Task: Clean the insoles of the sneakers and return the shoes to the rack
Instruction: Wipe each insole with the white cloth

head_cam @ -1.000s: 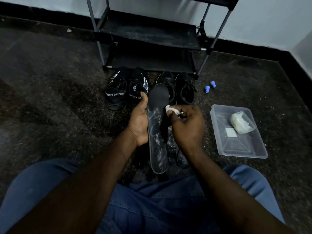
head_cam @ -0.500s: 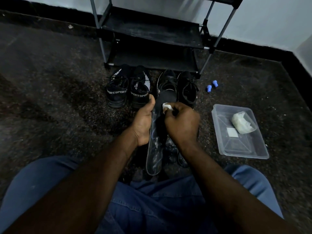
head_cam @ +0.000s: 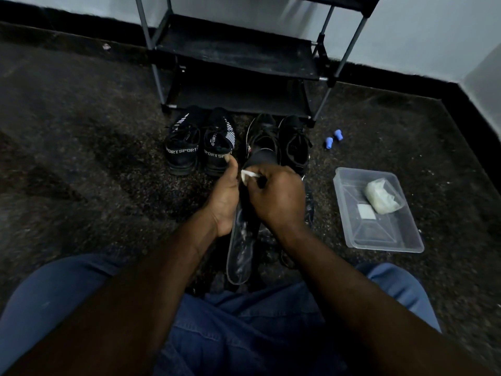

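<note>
So, the fingers of my right hand (head_cam: 275, 198) are curled tight, pinching a small white wipe (head_cam: 248, 175) and pressing it onto the insole (head_cam: 241, 248) near its dark toe end, just above the middle of the frame. My left hand (head_cam: 225, 198) holds the insole by its left edge, with the thumb lying straight up along it. The fingers behind it are hidden, so I can't say how they sit.

What matters is the insole's long axis. It runs almost straight up and down the frame, toe at the top, heel down by my lap at lower centre. Nearly all of its length lies below my right fingers, toward me. My guess is the next stroke should pull down the length rather than across, with the left hand bracing. The lower stretch looks shiny, but I can't tell if it's wet or just glossy.

Further out, the SPORT pair (head_cam: 181, 149) sits on the floor up and left of my hands, and the laced pair (head_cam: 294, 143) is right behind the insole's toe. The rack (head_cam: 235, 55) stands past them at top centre, with no shoes back on it yet. At right there's a plastic tub (head_cam: 385, 246) with a white bundle (head_cam: 382, 196) in it, and two blue caps (head_cam: 333, 139) above that.
</note>
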{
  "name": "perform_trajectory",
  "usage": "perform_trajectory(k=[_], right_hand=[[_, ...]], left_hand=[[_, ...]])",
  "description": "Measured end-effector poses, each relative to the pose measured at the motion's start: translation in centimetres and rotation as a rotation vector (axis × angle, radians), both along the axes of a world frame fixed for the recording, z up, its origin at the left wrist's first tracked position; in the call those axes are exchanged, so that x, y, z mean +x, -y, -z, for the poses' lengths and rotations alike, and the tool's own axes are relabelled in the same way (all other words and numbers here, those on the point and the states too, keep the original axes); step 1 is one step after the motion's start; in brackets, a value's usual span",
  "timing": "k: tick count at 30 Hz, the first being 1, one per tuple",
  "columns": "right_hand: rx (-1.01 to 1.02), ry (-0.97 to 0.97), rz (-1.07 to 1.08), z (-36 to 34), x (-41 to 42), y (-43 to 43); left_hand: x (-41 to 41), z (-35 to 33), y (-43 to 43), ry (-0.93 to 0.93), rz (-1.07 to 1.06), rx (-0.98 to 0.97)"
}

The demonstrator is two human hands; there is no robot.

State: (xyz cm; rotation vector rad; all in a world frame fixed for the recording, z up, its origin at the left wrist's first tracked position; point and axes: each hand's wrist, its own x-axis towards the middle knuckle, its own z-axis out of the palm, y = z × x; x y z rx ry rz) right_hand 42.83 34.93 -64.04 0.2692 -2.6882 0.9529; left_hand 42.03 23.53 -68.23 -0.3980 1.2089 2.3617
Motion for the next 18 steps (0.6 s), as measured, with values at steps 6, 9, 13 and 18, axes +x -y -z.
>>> perform_trajectory(k=[6, 9, 13, 18], right_hand=[[0.014, -0.006, -0.060, 1.2, 1.5, 0.4], [-0.029, -0.005, -0.082, 1.9, 3.1, 0.3], [-0.010, -0.020, -0.049, 1.3, 1.7, 0.1], [0.070, -0.059, 0.077, -0.4, -1.5, -0.5]], left_hand=[[-0.4, 0.2, 0.3, -0.012, -0.018, -0.014], [-0.6, 0.1, 0.4, -0.009, 0.052, 0.045], [-0.6, 0.1, 0.4, 0.005, 0.030, -0.001], [-0.2, 0.1, 0.5, -0.049, 0.070, 0.043]])
